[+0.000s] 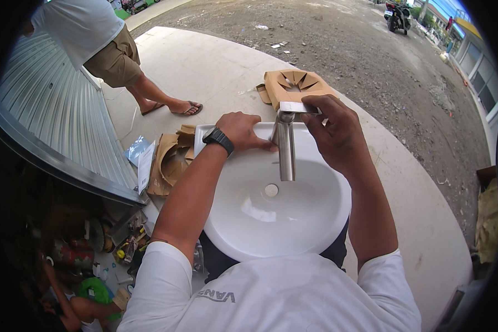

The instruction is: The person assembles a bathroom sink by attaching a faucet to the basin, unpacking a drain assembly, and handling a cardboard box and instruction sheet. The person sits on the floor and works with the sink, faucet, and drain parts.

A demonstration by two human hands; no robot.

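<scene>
A white ceramic washbasin (pixel 310 221) sits right in front of my body, with a round white drain spot in its bowl. At its back stands a brushed-metal faucet (pixel 286 149) with a flat lever on top and its spout pointing toward me. My left hand (pixel 239 131), below a black wristwatch (pixel 219 140), grips the basin's back rim; its thumb reaches to the faucet's base and its other fingers are partly hidden past the edge. My right hand (pixel 337 130) pinches the end of the faucet's lever between thumb and fingers.
Behind the basin lies a cut cardboard piece (pixel 315 86); torn cardboard (pixel 163 171) lies to its left. A corrugated metal shutter (pixel 50 110) and a standing person (pixel 116 55) are at far left. Tools and a seated person (pixel 77 310) show lower left. Beyond the tiles is gravel (pixel 371 66).
</scene>
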